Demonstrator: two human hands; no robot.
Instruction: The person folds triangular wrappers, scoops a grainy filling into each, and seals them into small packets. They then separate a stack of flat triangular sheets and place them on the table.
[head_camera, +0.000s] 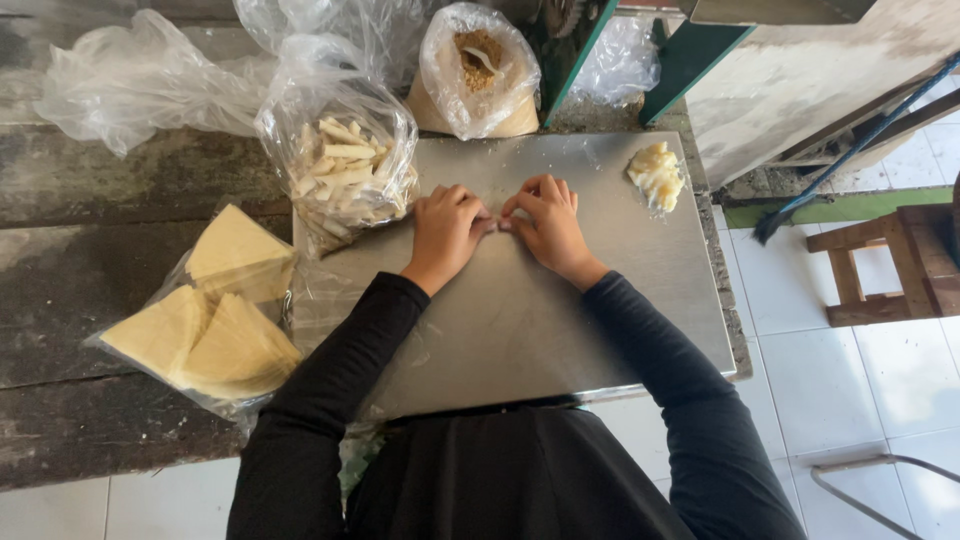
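Head view, the only one there is: the person is mid-roll, by the look of it; both hands meet at the middle of the steel sheet (520, 330), left hand (445, 232) and right hand (548, 228) curled knuckles-up with fingertips nearly touching, pinched together on a small pale piece of wrapper (497, 223) that barely peeks out between them; what's inside it can't be made out.

My read is that this is the folding or sealing step on one piece; the next move probably calls for a tight pinch along the seam and then somewhere to put the finished roll.

Everything else, taken off the steel sheet: the open bag of pale finished sticks (345, 175) sits on its far left corner, just beside the left hand; the lump of yellowish filling (656, 175) is on its far right corner, a short reach from the right hand; the bag of triangular wrappers (215, 320) lies off its left edge on the dark counter (90, 250); a bag of brown crumbs (478, 75) stands beyond its far edge.

Room-wise, the near half of the sheet is bare, so plenty of space toward the body; the right edge is the risky one, since the counter ends just past it and drops to the white tile floor (830, 380), with a wooden stool (895, 265) out there.
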